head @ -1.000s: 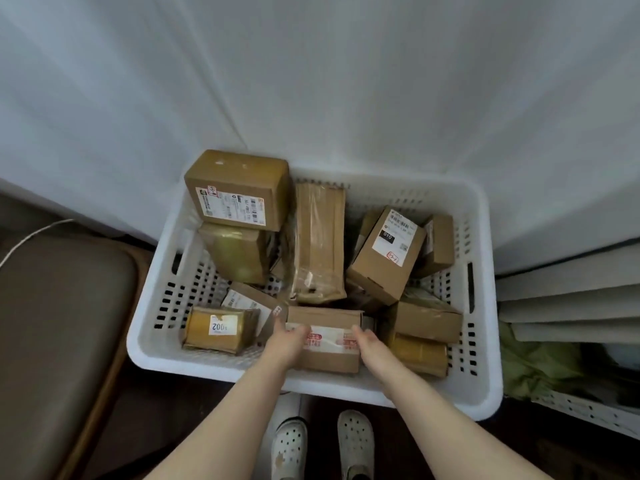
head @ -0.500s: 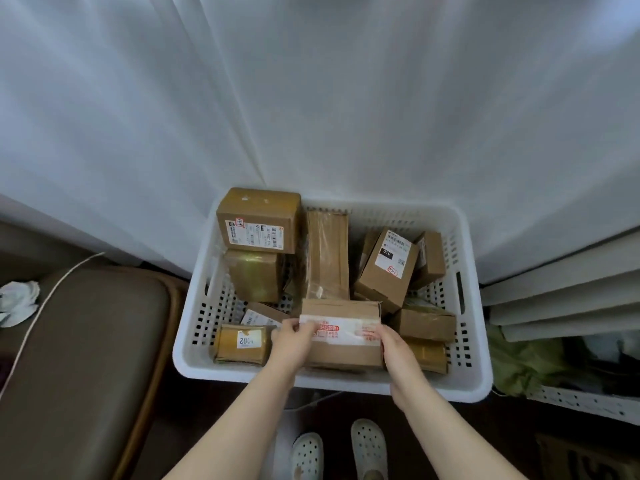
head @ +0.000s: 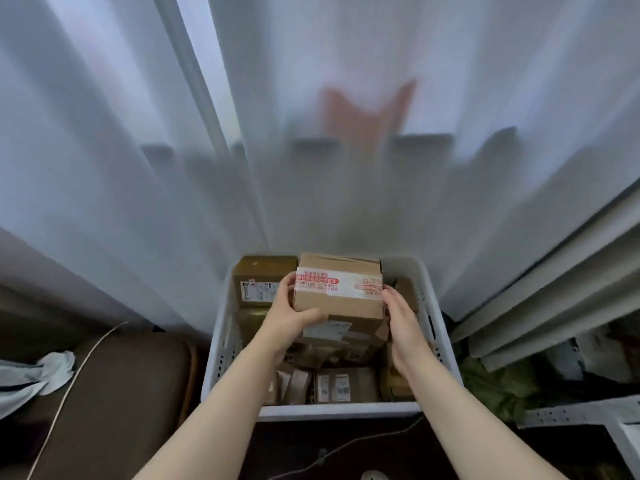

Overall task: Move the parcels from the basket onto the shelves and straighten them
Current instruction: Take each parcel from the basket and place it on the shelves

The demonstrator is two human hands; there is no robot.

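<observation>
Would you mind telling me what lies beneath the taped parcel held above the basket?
Beneath the taped parcel, gripped by the left hand and steadied by the right hand, more cardboard parcels lie in the basket. Those directly under it, and the basket's floor, are covered.

Curtain (head: 138, 140) close behind the crowded basket (head: 346, 411)
</observation>
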